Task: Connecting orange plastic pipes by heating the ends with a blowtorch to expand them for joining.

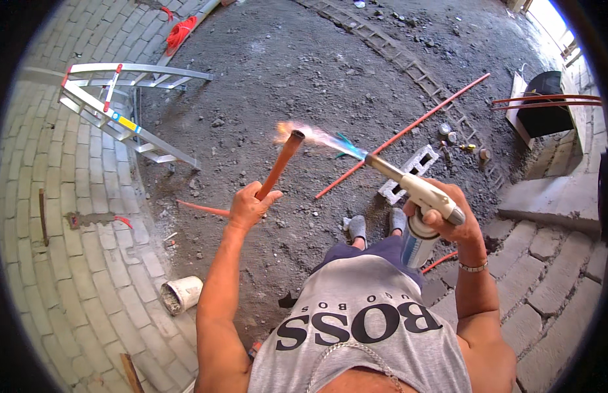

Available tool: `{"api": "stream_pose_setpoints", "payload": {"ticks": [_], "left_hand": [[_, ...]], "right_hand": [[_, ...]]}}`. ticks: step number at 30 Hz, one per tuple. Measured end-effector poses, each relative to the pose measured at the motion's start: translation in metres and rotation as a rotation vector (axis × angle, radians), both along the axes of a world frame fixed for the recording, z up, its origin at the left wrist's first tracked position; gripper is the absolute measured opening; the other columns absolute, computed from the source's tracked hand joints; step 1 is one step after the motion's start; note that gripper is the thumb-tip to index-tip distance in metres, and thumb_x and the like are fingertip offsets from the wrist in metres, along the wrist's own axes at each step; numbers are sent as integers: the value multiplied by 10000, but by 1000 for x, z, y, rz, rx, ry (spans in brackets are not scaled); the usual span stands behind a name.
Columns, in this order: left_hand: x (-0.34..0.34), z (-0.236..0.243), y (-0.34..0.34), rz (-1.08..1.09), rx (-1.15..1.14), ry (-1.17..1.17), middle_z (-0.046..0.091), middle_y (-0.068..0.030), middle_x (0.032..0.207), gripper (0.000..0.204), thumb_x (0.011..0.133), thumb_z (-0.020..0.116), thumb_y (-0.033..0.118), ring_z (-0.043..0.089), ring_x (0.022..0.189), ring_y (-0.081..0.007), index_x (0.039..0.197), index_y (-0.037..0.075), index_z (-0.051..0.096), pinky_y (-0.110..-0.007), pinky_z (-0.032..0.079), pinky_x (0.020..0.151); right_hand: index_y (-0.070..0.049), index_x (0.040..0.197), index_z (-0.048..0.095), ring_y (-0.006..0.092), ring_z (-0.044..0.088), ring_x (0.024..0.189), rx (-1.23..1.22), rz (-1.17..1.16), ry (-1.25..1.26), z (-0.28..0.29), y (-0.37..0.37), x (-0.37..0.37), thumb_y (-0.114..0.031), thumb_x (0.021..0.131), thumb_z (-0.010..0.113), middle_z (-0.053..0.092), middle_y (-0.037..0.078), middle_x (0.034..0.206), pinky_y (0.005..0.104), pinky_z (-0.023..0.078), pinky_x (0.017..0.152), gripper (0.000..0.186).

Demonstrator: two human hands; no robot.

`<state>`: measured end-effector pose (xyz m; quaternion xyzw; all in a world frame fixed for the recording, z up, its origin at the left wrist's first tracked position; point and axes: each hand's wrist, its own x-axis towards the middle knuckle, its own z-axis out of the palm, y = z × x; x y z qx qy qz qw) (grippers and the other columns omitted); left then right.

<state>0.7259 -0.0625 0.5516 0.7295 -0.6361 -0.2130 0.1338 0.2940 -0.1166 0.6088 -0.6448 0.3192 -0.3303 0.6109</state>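
My left hand [250, 206] is closed around the lower part of an orange-brown pipe [279, 165], which tilts up to the right and has a dark, open upper end. In my right hand [452, 213] is a gas torch [418, 190] with a cream body, a metal nozzle and a canister below. From the nozzle a blue flame [336, 143] shoots left, turning orange as it washes over the pipe's upper end. My fingers wrap round the torch body, and part of the canister is hidden behind them and the shirt.
An aluminium stepladder [130, 124] stands at left near the block wall [68, 196]. Beyond my feet lie a hollow concrete block [408, 173] and a long orange pipe [408, 131] across the gravel. A whitish bucket [181, 294] lies tipped at lower left; a black tub [545, 105] is far right.
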Motion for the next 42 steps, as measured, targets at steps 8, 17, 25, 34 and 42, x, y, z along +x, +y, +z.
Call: {"api": "stream_pose_setpoints", "payload": {"ticks": [8, 17, 25, 34, 42], "left_hand": [[13, 23, 12, 61, 24, 20, 526, -107, 626, 428, 878, 682, 428, 518, 592, -240, 742, 40, 559, -390, 428, 579], [19, 60, 44, 134, 49, 17, 502, -62, 652, 457, 890, 666, 440, 492, 624, -188, 778, 8, 564, -375, 415, 601], [22, 83, 81, 223, 22, 29, 484, -64, 650, 476, 890, 668, 440, 467, 616, -192, 776, -2, 532, -378, 409, 599], [25, 80, 108, 307, 35, 37, 473, -75, 653, 474, 904, 658, 425, 459, 607, -202, 806, -17, 519, -391, 416, 612], [20, 70, 100, 336, 36, 39, 485, -93, 641, 467, 891, 666, 445, 478, 611, -217, 813, 0, 549, -402, 427, 613]], "right_hand": [[57, 1213, 584, 164, 689, 736, -32, 93, -124, 1, -3, 13, -593, 791, 710, 704, 80, 802, 304, 543, 680, 785], [103, 1174, 571, 196, 677, 748, 169, 198, -411, 5, -15, 26, -529, 770, 731, 696, 133, 839, 312, 535, 688, 767], [117, 1134, 565, 236, 678, 727, 256, 299, -487, 0, -28, 47, -570, 759, 729, 679, 151, 795, 379, 564, 696, 799], [134, 1159, 554, 241, 679, 699, 153, 443, -357, 44, -63, 32, -567, 779, 710, 677, 158, 770, 389, 562, 686, 813], [121, 1174, 565, 178, 687, 720, -10, 609, -116, 76, -80, 37, -667, 711, 723, 698, 109, 802, 304, 546, 661, 927]]}}
